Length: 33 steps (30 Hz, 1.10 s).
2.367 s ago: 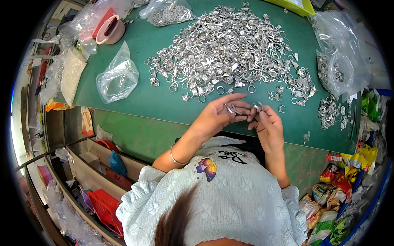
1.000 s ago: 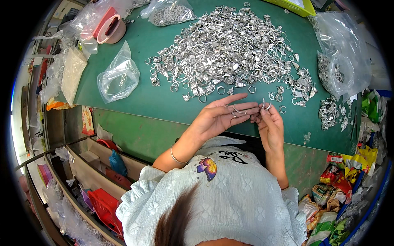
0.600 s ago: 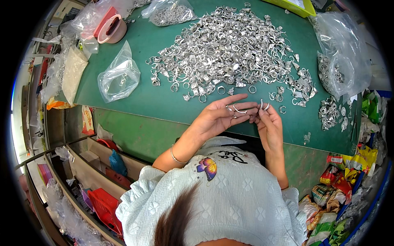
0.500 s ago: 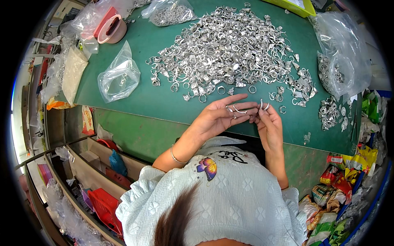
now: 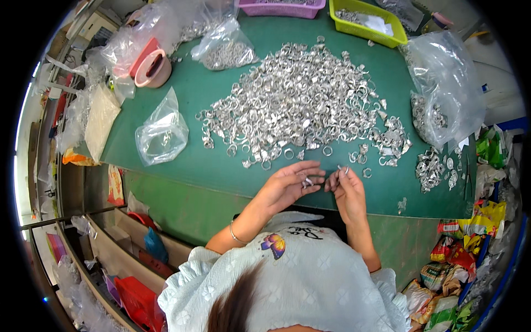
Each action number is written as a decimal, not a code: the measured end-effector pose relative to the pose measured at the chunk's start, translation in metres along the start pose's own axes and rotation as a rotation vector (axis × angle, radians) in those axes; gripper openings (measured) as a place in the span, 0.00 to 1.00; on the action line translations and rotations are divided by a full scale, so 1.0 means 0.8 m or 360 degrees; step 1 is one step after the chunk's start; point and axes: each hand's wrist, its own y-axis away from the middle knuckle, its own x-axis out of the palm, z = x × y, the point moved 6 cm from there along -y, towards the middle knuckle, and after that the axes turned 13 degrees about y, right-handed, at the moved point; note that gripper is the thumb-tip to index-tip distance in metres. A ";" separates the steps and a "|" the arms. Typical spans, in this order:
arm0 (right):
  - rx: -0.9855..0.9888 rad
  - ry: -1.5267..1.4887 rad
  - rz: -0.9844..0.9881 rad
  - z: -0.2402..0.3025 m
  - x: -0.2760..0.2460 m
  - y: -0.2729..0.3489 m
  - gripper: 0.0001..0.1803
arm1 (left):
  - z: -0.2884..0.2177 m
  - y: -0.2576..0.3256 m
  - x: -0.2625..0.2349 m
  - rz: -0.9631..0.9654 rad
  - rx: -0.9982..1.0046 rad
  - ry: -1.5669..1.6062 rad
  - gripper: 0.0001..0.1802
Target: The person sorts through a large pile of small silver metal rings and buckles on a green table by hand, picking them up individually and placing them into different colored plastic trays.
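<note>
A large pile of silver-coloured rings (image 5: 298,99) lies on the green table (image 5: 221,177) ahead of my hands. My left hand (image 5: 289,187) is at the table's near edge, fingers partly curled, with a silver ring (image 5: 307,181) among them; whether it is worn or gripped is hard to make out. My right hand (image 5: 348,193) pinches another silver ring (image 5: 343,169) between thumb and fingers, its loop pointing up. A small gap separates the fingertips of both hands. A few loose rings (image 5: 367,172) lie just beyond the right hand.
To the left are a clear plastic bag (image 5: 163,133) and a pink bowl (image 5: 153,70). Bags of rings (image 5: 227,52) stand behind. A yellow-green basket (image 5: 365,25) and a purple basket (image 5: 282,8) are at the far edge. A smaller ring heap (image 5: 430,169) lies right, near a large bag (image 5: 448,83).
My hands have drawn slightly apart. The curved silver pieces that stood out across the left fingers no longer show there. The view has tilted up, bringing more of the far baskets in.
</note>
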 end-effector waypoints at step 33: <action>-0.0743 0.1913 -0.0196 0.015 0.021 0.000 0.10 | 0.022 -0.019 -0.037 -0.0217 -0.0102 -0.0052 0.21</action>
